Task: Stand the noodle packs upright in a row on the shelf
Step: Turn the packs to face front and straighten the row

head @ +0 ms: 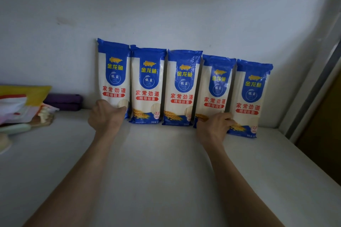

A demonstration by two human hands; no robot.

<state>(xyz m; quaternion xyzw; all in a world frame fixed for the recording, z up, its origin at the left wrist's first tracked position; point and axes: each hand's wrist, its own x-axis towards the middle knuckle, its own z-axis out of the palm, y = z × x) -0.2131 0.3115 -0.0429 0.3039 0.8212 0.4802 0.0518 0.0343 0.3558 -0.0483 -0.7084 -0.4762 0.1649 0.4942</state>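
Note:
Several blue-and-white noodle packs stand upright in a row against the white back wall of the shelf [166, 162]. My left hand [106, 116] grips the lower part of the leftmost pack [113, 73]. My right hand [214, 127] holds the bottom of the fourth pack [215, 86], fingers reaching across to the lower edge of the rightmost pack [251, 96]. Between them stand the second pack [147, 84] and the third pack [181, 86], untouched.
At the left end of the shelf lies a pile of mixed packets [20, 105], with a dark purple pouch [63, 101] behind it against the wall. A grey frame post [313, 88] bounds the shelf on the right.

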